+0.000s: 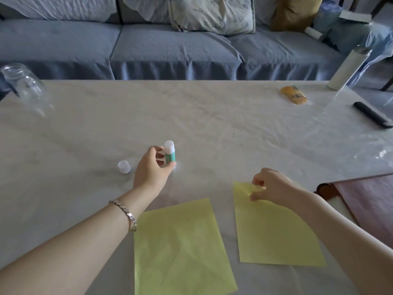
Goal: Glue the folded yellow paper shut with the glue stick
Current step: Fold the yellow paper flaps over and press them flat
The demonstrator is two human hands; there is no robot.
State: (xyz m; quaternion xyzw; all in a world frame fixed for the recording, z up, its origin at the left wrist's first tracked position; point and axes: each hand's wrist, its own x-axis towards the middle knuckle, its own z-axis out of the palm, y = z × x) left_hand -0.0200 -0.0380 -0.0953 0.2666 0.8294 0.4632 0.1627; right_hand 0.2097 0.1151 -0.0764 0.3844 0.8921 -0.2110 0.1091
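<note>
The one camera sits on the person's head and looks forward and down across the table toward the sofa, which fills the top of the frame. It is close in: the forearms enter from the lower left and lower right corners, with the left hand and right hand near the middle. The lens is wide, so the jar at upper left and the white roll at upper right lean outward.
</note>
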